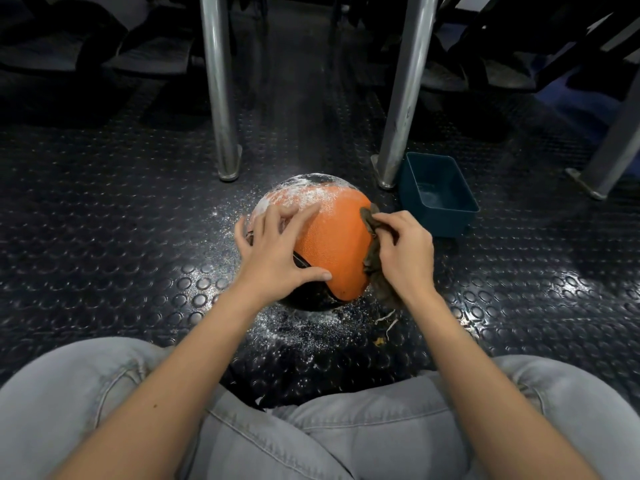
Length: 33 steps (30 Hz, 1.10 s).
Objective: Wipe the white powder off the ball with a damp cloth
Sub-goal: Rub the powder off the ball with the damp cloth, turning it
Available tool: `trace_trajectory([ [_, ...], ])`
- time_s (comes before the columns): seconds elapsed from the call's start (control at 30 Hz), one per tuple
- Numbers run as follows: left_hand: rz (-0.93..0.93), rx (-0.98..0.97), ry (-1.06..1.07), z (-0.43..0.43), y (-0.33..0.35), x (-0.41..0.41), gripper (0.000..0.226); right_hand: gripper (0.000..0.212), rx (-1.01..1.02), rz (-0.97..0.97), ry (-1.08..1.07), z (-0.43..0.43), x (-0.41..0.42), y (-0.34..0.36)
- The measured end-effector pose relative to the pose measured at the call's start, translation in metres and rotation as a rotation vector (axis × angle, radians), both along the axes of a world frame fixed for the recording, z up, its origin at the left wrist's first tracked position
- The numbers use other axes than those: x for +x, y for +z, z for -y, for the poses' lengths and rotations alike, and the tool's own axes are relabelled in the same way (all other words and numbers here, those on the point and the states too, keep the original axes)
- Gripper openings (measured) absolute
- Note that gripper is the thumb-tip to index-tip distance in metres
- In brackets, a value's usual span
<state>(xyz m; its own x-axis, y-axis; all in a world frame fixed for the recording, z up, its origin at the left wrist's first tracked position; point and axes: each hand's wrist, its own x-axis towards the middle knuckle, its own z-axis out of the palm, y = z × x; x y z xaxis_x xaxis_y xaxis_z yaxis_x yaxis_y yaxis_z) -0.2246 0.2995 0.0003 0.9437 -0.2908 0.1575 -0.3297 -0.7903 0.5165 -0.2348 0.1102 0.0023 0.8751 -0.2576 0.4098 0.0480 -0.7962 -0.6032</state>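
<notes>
Ball (332, 237) at frame centre on the floor. Left hand (273, 251) rests spread on it; right hand (403, 254) pinches the cloth (369, 223) against its right side. Powder (311, 194) remains on top — the ball may roll if the bracing slips.

One ball (341, 237), one cloth (369, 220), one blue tub (446, 171), two hands (273, 252) (407, 256), three metal legs (221, 98) (401, 98) (620, 143).
</notes>
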Motion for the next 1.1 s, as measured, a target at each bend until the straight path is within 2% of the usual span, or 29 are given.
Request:
trace_trajectory([
  [0.2,0.02,-0.046,0.032,0.001,0.0,0.002,0.096,0.023,-0.317,0.153,0.285,-0.046,-0.034,-0.002],
  [0.3,0.018,-0.056,0.025,-0.001,-0.001,0.002,0.096,0.026,-0.363,0.17,0.32,-0.039,-0.03,-0.003],
  [0.4,0.002,-0.044,0.019,-0.001,0.0,0.002,0.099,0.024,-0.291,0.086,0.102,-0.008,-0.011,-0.004],
  [0.47,0.0,-0.042,0.012,0.0,0.0,0.002,0.1,0.026,-0.117,-0.056,-0.038,0.011,-0.001,-0.007],
  [0.57,0.003,-0.053,0.015,0.0,-0.002,0.002,0.1,0.026,0.093,-0.039,-0.083,0.005,-0.004,-0.011],
  [0.63,0.009,-0.055,0.028,-0.001,-0.002,0.002,0.1,0.025,0.057,0.044,-0.037,-0.013,-0.013,-0.009],
  [0.7,0.011,-0.053,0.036,-0.001,-0.001,0.003,0.099,0.023,-0.063,0.125,0.07,-0.029,-0.024,-0.01],
  [0.8,0.01,-0.059,0.032,-0.001,0.0,0.003,0.097,0.021,-0.249,0.172,0.224,-0.038,-0.034,-0.011],
  [0.87,0.004,-0.057,0.026,-0.001,0.0,0.003,0.097,0.021,-0.287,0.176,0.255,-0.03,-0.031,-0.01],
  [1.1,-0.012,-0.073,-0.003,0.002,-0.003,0.002,0.098,0.025,0.051,-0.029,-0.014,0.005,-0.008,-0.009],
])
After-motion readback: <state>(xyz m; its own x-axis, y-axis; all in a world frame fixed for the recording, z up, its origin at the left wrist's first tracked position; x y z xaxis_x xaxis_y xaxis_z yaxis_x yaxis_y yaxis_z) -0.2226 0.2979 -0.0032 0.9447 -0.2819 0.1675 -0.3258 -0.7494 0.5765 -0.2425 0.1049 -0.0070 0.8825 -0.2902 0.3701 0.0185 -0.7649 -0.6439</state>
